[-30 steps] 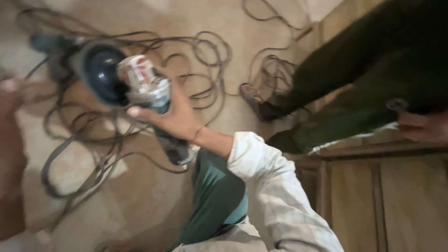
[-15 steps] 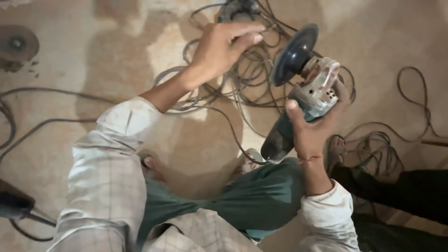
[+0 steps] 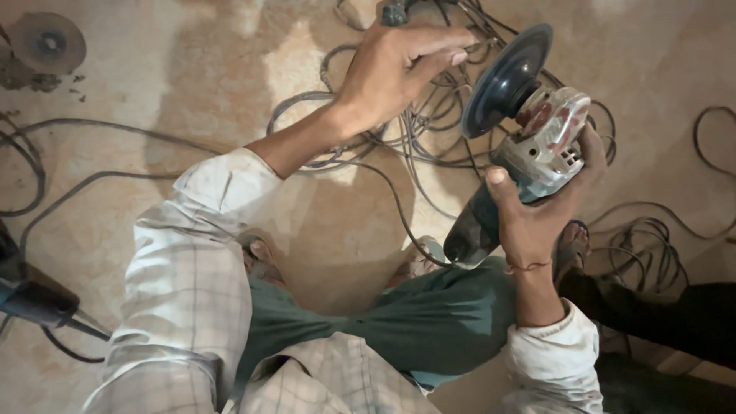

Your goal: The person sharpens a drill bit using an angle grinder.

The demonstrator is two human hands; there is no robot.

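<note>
Head view, looking down past the person's knees to a dusty floor. The right hand is wrapped around the body of an angle grinder, thumb on the near side and fingers curled behind, holding it tilted above the floor with its silver head uppermost. The grinder's dark round disc faces up and to the left. The left hand is raised just left of the disc, grasping nothing, its fingers bent and pointing toward the disc rim; whether a fingertip touches the rim cannot be told. Under both hands lies a tangle of cables spread across the floor.

The grinder's lower end is dark and hard to make out against the green trousers. A loose worn disc lies on the floor at the top left, well apart. A dark tool is cut off by the left edge. At the lower right, another person's dark-clad leg is only partly in view.
</note>
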